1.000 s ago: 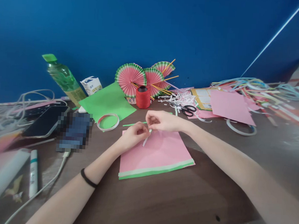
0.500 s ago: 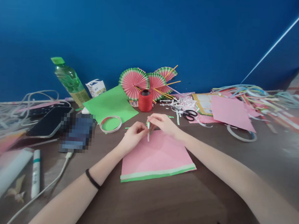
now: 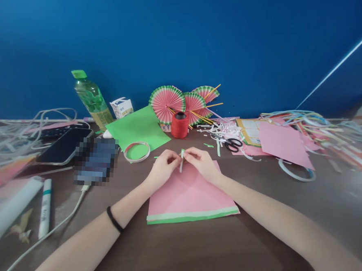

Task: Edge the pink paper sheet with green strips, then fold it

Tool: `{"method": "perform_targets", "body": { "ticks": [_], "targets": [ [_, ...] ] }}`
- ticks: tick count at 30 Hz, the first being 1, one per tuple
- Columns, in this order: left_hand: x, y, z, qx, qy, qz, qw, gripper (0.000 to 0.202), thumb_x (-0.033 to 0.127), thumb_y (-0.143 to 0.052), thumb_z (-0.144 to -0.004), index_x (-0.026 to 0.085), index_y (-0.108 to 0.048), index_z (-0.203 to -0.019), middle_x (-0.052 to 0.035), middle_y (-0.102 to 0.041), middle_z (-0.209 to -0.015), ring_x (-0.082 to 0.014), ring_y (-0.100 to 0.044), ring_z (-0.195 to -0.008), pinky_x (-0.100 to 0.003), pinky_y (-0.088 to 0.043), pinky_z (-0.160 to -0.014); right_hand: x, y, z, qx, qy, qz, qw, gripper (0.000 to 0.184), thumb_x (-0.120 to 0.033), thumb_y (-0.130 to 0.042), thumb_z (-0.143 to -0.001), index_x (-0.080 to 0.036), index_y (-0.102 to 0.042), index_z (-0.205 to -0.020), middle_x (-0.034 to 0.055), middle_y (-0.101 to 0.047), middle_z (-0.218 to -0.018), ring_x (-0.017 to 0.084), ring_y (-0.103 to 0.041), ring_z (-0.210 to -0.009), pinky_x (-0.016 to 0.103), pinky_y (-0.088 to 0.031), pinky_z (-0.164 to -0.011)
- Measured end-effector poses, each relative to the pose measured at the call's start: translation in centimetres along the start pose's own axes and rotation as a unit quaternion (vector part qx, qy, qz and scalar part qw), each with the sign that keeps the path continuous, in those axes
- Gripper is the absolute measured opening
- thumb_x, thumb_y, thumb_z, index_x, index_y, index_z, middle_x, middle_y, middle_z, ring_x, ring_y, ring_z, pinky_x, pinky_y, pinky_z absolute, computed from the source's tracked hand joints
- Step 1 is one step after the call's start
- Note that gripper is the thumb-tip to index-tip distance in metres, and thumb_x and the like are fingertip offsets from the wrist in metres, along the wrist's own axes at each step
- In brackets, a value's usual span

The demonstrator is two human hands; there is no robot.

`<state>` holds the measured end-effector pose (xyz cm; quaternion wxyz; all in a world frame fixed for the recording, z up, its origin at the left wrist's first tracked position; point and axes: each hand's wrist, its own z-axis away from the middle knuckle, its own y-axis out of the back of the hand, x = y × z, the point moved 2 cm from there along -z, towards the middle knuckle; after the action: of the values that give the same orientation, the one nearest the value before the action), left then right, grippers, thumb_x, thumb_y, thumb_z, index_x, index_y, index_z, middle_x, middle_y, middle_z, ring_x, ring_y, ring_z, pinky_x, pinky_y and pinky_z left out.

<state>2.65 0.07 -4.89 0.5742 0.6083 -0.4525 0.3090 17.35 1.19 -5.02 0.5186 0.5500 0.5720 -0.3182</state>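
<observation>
Both hands were brought together over the far part of a pink sheet [image 3: 190, 191], and a narrow strip [image 3: 181, 166] was pinched between their fingertips. The left hand [image 3: 164, 167] was curled, with thumb and forefinger closed on the strip's left side; by the right hand [image 3: 202, 163] it was gripped near the top, from the right. How the fingertips overlapped it could not be told.

As for progress, a pale band and a green band [image 3: 194, 214] could be seen along the sheet's edge nearest the forearms, so that side was judged to be done. The strip was held and not laid down, so its handling was judged unfinished. The sheet was left flat and unpleated; its far edge was partly hidden by the hands. Pleated fans [image 3: 167, 104] were stood beyond the hands, behind a red spool [image 3: 179, 127].

The strip's long axis was pointed away from the body, the green end farthest and the white end directed back over the sheet; whether it was tilted could not be judged. The sheet's banded edge was laid crosswise below the hands, raised slightly toward the right in view.

Left of the left hand, a tape ring [image 3: 142, 159] was rested on green paper [image 3: 135, 126]; scissors [image 3: 233, 145] were placed beyond the right hand, to its right.
</observation>
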Motion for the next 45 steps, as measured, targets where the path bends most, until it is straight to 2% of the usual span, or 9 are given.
{"method": "perform_targets", "body": {
  "ticks": [11,29,40,45],
  "targets": [
    [0.4,-0.1,0.1,0.008,-0.005,-0.056,0.998,0.012,0.027,-0.050,-0.073,0.018,-0.053,-0.066,-0.0014,-0.056,-0.075,-0.0152,-0.054,-0.073,-0.028,-0.041,-0.070,0.7,0.2,-0.1,0.004,0.012,0.025,1.000,0.011,-0.027,-0.057,-0.073,-0.016,-0.059,-0.071,0.0006,-0.061,-0.071,0.013,-0.057,-0.068,0.026,-0.044,-0.066],
    [1.0,-0.1,0.2,0.009,-0.021,-0.092,0.996,0.010,0.024,-0.050,-0.074,0.018,-0.054,-0.066,-0.0018,-0.056,-0.077,-0.0150,-0.054,-0.073,-0.028,-0.041,-0.071,0.8,0.2,0.0,-0.008,-0.015,-0.037,0.999,0.021,-0.036,-0.058,-0.072,-0.016,-0.059,-0.068,0.0014,-0.060,-0.067,0.014,-0.057,-0.065,0.029,-0.048,-0.068],
    [1.2,-0.3,0.3,-0.008,-0.042,-0.116,0.992,0.010,0.018,-0.050,-0.072,0.018,-0.056,-0.064,-0.0019,-0.054,-0.079,-0.0143,-0.053,-0.073,-0.027,-0.041,-0.072,0.2,0.3,0.1,0.005,-0.032,-0.049,0.998,0.016,-0.032,-0.058,-0.072,-0.016,-0.059,-0.069,-0.0007,-0.059,-0.062,0.012,-0.058,-0.060,0.026,-0.047,-0.064],
    [1.2,-0.2,0.3,-0.007,-0.042,-0.114,0.993,0.010,0.017,-0.050,-0.072,0.017,-0.056,-0.064,-0.0018,-0.054,-0.078,-0.0138,-0.053,-0.072,-0.026,-0.041,-0.071,0.3,0.3,0.0,0.005,-0.033,-0.052,0.998,0.019,-0.034,-0.059,-0.072,-0.016,-0.059,-0.070,-0.0006,-0.060,-0.061,0.012,-0.058,-0.060,0.027,-0.047,-0.064]
  ]
}}
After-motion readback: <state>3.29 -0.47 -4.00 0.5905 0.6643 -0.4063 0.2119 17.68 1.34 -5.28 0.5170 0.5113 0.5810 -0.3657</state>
